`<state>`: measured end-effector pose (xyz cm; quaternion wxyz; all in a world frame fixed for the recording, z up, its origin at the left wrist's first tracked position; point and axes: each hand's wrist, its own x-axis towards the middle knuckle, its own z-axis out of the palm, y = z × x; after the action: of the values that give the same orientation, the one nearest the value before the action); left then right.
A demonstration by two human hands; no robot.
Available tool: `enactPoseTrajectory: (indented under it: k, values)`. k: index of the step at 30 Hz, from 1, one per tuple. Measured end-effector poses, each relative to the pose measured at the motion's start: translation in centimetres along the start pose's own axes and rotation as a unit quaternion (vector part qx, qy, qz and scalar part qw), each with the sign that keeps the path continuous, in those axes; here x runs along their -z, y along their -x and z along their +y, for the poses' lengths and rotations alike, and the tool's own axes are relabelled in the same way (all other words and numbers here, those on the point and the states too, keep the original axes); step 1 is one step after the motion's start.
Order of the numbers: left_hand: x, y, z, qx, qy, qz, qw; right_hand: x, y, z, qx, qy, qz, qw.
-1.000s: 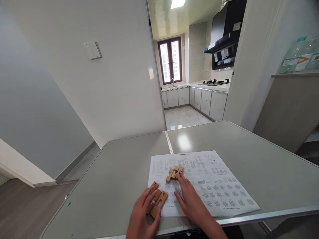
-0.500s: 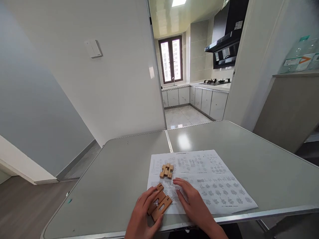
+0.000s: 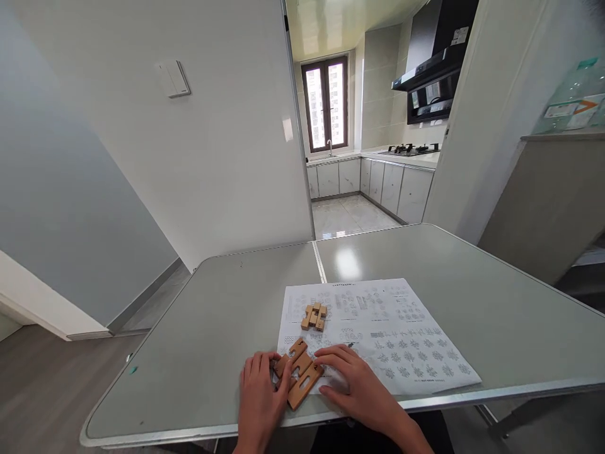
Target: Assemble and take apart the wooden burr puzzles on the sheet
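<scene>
Three notched wooden puzzle bars (image 3: 299,372) lie side by side at the near edge of a printed instruction sheet (image 3: 392,334). My left hand (image 3: 259,397) rests against their left side with fingers curled onto them. My right hand (image 3: 355,386) touches their right side, fingers bent over the bars. A small assembled cluster of wooden pieces (image 3: 314,316) sits alone on the sheet, farther from me and free of both hands.
The grey folding table (image 3: 212,328) has a seam down its middle and a metal rim near me. A white wall with a switch stands at the left. A kitchen doorway opens behind, and a grey counter (image 3: 558,195) stands to the right.
My right hand let go of the small cluster, which now lies farther left on the sheet, and came back to the bars. My left hand slid closer to them.
</scene>
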<state>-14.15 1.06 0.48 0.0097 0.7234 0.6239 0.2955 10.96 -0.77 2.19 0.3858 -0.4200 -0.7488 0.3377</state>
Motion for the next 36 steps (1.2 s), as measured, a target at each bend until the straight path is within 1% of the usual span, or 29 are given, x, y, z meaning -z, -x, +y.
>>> enactPoseTrajectory:
  k: [6,9,13,16,21,27,32,36]
  values:
    - [0.0,-0.1,0.2,0.001,-0.005,-0.008,1.000,-0.2,-0.2,0.1,0.002,0.031,-0.026,0.999]
    - [0.3,-0.2,0.6,0.001,-0.005,-0.022,1.000,-0.4,-0.1,0.1,0.004,0.040,-0.023,0.999]
    - [0.8,-0.3,1.0,-0.021,-0.004,-0.050,0.999,-0.7,0.0,0.3,0.007,0.050,-0.013,0.999]
    - [0.8,-0.4,1.0,-0.030,-0.002,-0.058,0.998,-0.7,0.0,0.6,0.002,0.064,-0.021,0.998]
    - [0.6,-0.6,0.9,-0.023,0.006,-0.057,0.998,-0.1,0.0,0.5,0.012,0.077,-0.050,0.996]
    - [0.8,-0.5,1.4,-0.011,0.016,-0.050,0.999,0.6,0.3,0.0,0.018,0.066,-0.064,0.996]
    - [0.8,-0.5,1.7,0.004,0.021,-0.027,0.999,0.6,0.3,0.1,0.028,0.070,-0.072,0.995]
    - [0.9,-0.4,2.0,0.015,0.026,-0.026,0.999,0.5,0.3,0.2,0.037,0.066,-0.071,0.995]
